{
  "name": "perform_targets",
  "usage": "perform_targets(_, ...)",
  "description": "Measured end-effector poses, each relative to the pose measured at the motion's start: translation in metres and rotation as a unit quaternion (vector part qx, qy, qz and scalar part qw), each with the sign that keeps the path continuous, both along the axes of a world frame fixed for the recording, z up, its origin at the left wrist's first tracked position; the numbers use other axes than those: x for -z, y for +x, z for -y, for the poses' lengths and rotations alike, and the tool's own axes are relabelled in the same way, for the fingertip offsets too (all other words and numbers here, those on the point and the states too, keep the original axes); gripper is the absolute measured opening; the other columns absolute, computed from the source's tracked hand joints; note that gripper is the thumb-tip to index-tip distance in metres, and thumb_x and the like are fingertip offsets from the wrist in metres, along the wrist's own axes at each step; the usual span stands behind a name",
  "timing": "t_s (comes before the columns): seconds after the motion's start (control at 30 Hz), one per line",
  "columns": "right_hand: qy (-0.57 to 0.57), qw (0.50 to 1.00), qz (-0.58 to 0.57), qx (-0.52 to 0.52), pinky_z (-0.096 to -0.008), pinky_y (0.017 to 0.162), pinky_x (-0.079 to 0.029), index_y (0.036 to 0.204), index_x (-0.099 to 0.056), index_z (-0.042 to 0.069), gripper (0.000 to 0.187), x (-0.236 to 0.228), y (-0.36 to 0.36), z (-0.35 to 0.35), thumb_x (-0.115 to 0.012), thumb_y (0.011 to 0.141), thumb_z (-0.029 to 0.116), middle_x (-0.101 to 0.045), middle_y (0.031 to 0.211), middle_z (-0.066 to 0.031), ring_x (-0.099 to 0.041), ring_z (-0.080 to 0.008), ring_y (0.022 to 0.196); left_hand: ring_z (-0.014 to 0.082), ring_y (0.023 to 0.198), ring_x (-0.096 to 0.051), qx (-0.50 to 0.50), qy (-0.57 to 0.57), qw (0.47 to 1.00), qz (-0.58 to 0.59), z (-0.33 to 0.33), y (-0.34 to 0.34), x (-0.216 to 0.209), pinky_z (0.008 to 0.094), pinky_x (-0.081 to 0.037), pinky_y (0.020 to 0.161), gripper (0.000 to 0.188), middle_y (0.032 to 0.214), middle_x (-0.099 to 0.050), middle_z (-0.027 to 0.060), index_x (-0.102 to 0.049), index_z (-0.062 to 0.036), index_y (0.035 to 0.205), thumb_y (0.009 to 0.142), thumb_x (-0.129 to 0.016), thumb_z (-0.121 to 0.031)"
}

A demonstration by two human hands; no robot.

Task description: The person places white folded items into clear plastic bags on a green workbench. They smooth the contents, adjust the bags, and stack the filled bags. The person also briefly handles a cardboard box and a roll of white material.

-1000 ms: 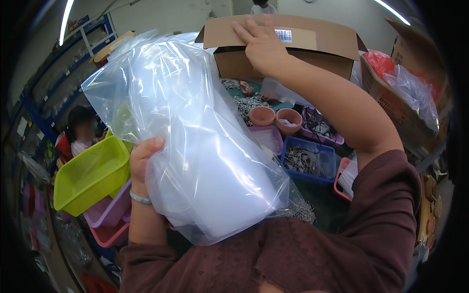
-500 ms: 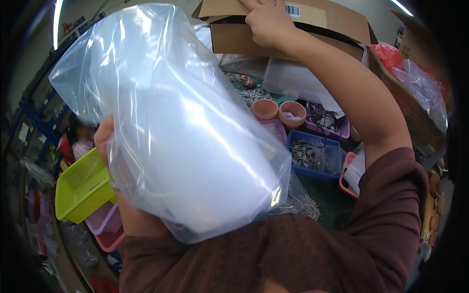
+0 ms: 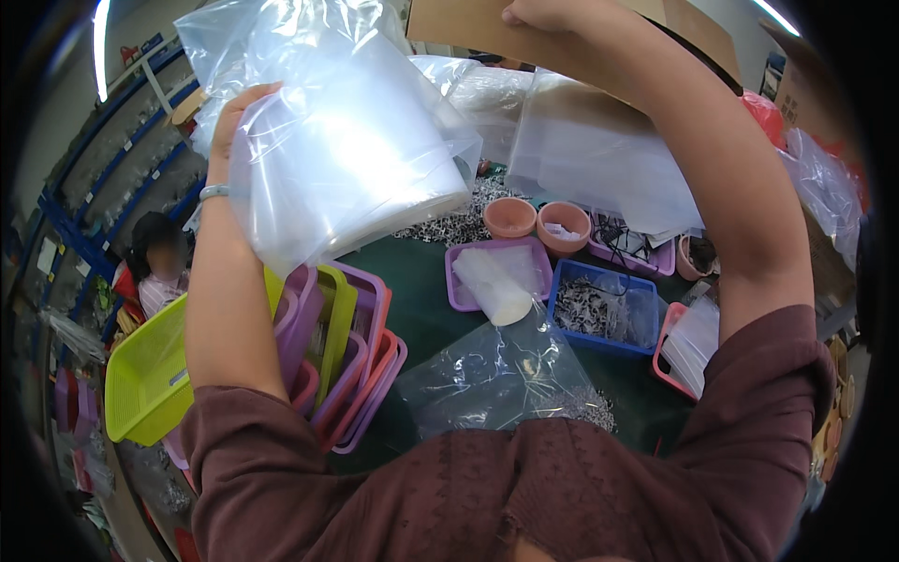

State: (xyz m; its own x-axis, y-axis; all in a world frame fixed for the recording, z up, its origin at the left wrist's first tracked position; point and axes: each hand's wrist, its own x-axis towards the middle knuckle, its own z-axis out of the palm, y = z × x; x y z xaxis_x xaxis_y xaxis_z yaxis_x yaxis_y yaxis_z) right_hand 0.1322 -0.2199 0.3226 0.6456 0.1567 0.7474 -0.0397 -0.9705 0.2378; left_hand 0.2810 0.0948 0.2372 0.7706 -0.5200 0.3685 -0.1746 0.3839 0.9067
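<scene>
My left hand point(image 3: 242, 110) is closed on the side of a large clear plastic bag point(image 3: 365, 140), which bulges with whitish, glossy plastic sheeting or film. The bag is held tilted above the far left of the table. At the top edge of the view, my right hand point(image 3: 552, 13) grips a brown cardboard box point(image 3: 468, 26), its thumb against the near panel and its other fingers mostly out of sight. Beneath the box lies a translucent plastic bag or sheet point(image 3: 599, 155). The box's inside is hidden.
Stacked plastic baskets, a lime one point(image 3: 150, 375) among them, stand by my left arm. On the green table point(image 3: 421, 323) are a purple tray point(image 3: 459, 300), a blue tray of small parts point(image 3: 599, 314), two terracotta-coloured pots point(image 3: 510, 217) and a clear bag point(image 3: 506, 370). A person point(image 3: 159, 267) is at far left.
My left hand has carried the filled bag up and away from me, uncovering the baskets and purple tray. My right hand and the box have shifted slightly up and right.
</scene>
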Motion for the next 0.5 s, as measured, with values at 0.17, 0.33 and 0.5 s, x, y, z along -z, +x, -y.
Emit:
perform_targets(0.17, -0.025, 0.999, 0.02, 0.021, -0.0384, 0.101, -0.028, 0.087, -0.067, 0.004, 0.033, -0.006, 0.001, 0.004, -0.069, 0.056, 0.017, -0.041, 0.129, -0.0144, -0.037, -0.0333, 0.118, 0.0158, 0.061, -0.061, -0.027, 0.007, 1.0, 0.0, 0.045, 0.019, 0.005, 0.0257, -0.053, 0.055, 0.013, 0.076, -0.062, 0.0105, -0.059, 0.0047, 0.086, 0.079, -0.058, -0.006)
perform_targets(0.33, 0.009, 0.999, 0.039, 0.028, -0.0354, 0.099, -0.031, 0.08, -0.067, 0.005, 0.03, -0.007, 0.005, 0.014, -0.072, 0.056, 0.021, -0.04, 0.131, -0.0139, -0.039, -0.0336, 0.115, 0.0198, 0.066, -0.062, 0.151, -0.012, 0.984, -0.097, 0.107, 0.051, 0.008, 0.0298, -0.053, 0.06, 0.016, 0.08, -0.062, 0.0143, -0.058, 0.0054, 0.086, 0.075, -0.057, -0.006)
perform_targets(0.5, 0.05, 0.998, -0.005, 0.038, -0.035, 0.099, -0.032, 0.076, -0.066, 0.005, 0.025, -0.017, 0.003, 0.014, -0.073, 0.057, 0.021, -0.039, 0.132, -0.012, -0.039, -0.0329, 0.116, 0.0198, 0.07, -0.062, 0.236, 0.014, 0.962, -0.14, 0.164, 0.117, 0.033, 0.03, -0.052, 0.064, 0.017, 0.083, -0.062, 0.0135, -0.059, 0.0041, 0.086, 0.076, -0.055, -0.008)
